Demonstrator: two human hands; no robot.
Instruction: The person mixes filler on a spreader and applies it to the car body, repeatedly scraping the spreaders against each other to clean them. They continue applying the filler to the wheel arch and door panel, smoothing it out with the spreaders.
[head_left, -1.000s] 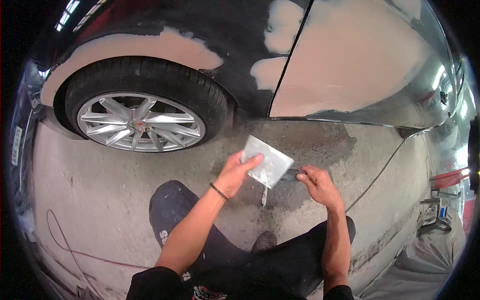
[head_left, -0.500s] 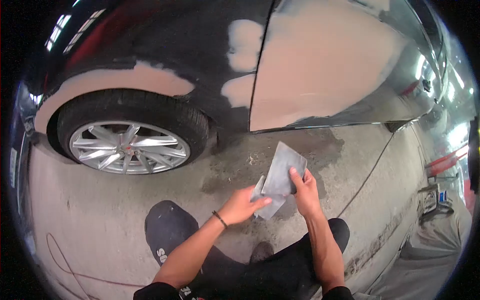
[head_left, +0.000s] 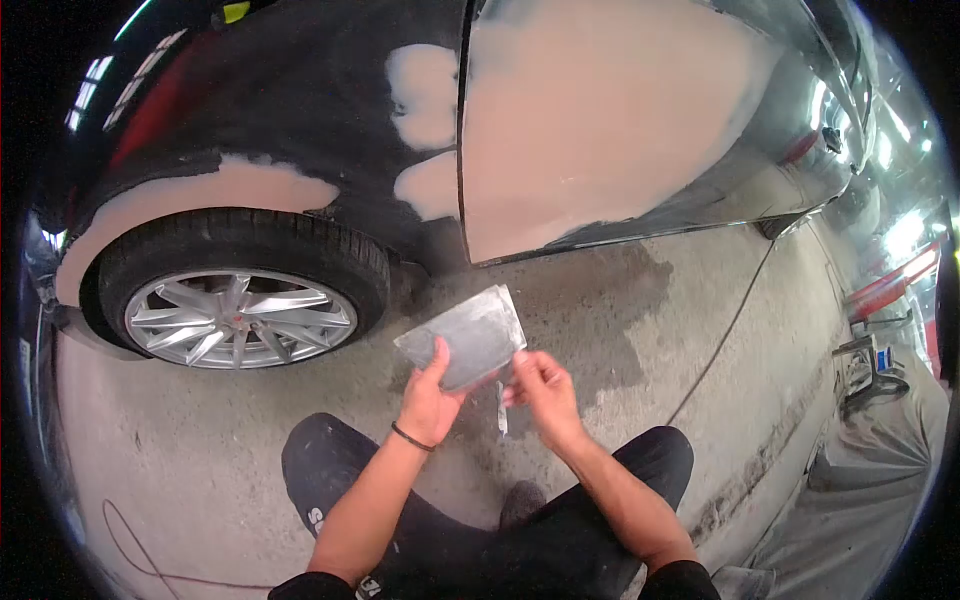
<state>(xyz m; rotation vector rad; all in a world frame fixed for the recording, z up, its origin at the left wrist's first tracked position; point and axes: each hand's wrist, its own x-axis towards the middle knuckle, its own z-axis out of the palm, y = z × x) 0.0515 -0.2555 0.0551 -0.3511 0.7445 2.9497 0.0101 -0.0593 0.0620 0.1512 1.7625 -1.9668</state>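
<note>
My left hand (head_left: 430,405) grips a grey sheet of sandpaper (head_left: 465,345), the thumb flat on its face and the fingers behind. A pale layer shows along the sheet's top and right edges. My right hand (head_left: 545,395) is closed in a pinch at the sheet's lower right corner. Below its fingertips hangs a narrow pale piece of sandpaper (head_left: 502,410), seen nearly edge-on. Beyond my hands stands a dark car, with pinkish filler (head_left: 600,120) over its door and more filler (head_left: 200,190) around the wheel arch.
A silver-spoked wheel (head_left: 240,320) is at the left. Damp patches mark the concrete floor (head_left: 610,300), and a dark cable (head_left: 725,335) runs across it. Grey sheeting (head_left: 860,500) lies at the right. My bent knees (head_left: 335,460) frame the work.
The larger sheet has passed from my right hand to my left and turned. My right hand now pinches by its corner. The view has shifted, so the car appears further left.
</note>
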